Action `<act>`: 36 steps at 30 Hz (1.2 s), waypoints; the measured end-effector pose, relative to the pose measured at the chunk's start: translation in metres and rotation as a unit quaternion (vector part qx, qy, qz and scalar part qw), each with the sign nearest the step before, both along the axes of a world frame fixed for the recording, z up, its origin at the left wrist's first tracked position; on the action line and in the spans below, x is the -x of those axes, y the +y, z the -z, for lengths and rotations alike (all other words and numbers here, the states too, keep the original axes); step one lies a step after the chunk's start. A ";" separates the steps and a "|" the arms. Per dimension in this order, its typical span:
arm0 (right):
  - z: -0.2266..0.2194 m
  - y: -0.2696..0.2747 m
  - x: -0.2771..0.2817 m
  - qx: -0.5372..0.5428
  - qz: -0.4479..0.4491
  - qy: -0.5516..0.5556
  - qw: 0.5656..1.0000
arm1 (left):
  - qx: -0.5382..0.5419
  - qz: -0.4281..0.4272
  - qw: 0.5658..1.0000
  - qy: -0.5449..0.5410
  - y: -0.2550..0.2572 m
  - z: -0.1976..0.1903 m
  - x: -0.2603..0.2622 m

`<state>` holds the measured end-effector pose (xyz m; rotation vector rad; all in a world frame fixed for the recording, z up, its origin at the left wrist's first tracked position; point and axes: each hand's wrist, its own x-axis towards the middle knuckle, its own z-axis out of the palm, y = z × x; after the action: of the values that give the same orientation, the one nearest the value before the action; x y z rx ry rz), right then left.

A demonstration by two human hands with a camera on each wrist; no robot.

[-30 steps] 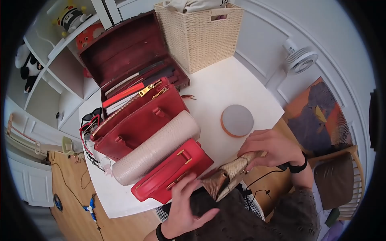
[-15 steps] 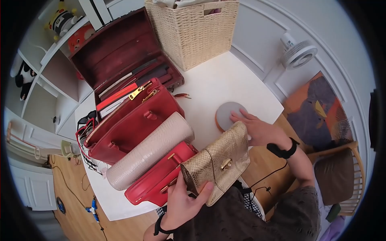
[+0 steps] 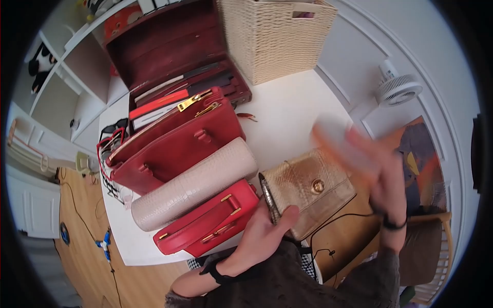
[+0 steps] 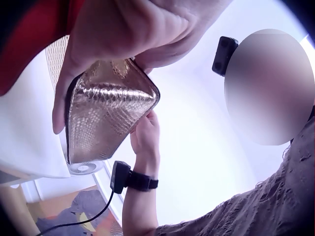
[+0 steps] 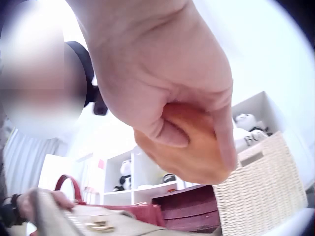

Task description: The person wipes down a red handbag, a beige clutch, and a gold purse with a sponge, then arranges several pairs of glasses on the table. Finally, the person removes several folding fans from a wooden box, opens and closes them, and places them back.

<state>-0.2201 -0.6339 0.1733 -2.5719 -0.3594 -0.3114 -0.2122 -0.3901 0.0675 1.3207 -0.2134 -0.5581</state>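
My left hand (image 3: 264, 233) grips the left end of a gold snakeskin-textured clutch bag (image 3: 303, 187), thumb on its front flap and fingers behind. The clutch is tilted up at the table's near edge, its round gold clasp facing up. In the left wrist view, the gold side of the clutch (image 4: 110, 110) shows below the hand. My right hand (image 3: 385, 172), blurred in the head view, is raised to the right of the clutch. It holds a round grey-and-orange pad (image 5: 189, 152), thumb and fingers curled on its orange side in the right wrist view.
Left of the clutch lie a bright red handbag (image 3: 210, 218), a pale pink rolled crocodile-textured piece (image 3: 197, 182) and a dark red zipped handbag (image 3: 179, 138). Behind them stands an open maroon case (image 3: 169, 46). A woven basket (image 3: 282, 46) sits at the table's back.
The right hand let go of the clutch, picked the round pad up from the table and lifted it. The left hand took hold of the clutch, which turned its clasp side up.
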 end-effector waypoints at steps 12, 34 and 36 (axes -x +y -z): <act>0.009 0.012 0.028 0.109 0.089 -0.033 0.989 | 0.083 0.022 0.989 0.119 -0.027 -0.027 -0.012; 0.061 0.001 -0.019 0.059 0.178 -0.159 0.969 | -0.097 -0.088 0.974 -0.185 -0.062 -0.024 -0.024; 0.065 -0.001 -0.014 -0.044 0.257 -0.035 0.965 | -0.099 -0.107 0.968 -0.202 -0.064 -0.025 -0.025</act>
<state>-0.2061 -0.6353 0.1083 -2.5345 0.3028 -0.5877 -0.1871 -0.4541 0.0924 1.6234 -0.3497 -0.1228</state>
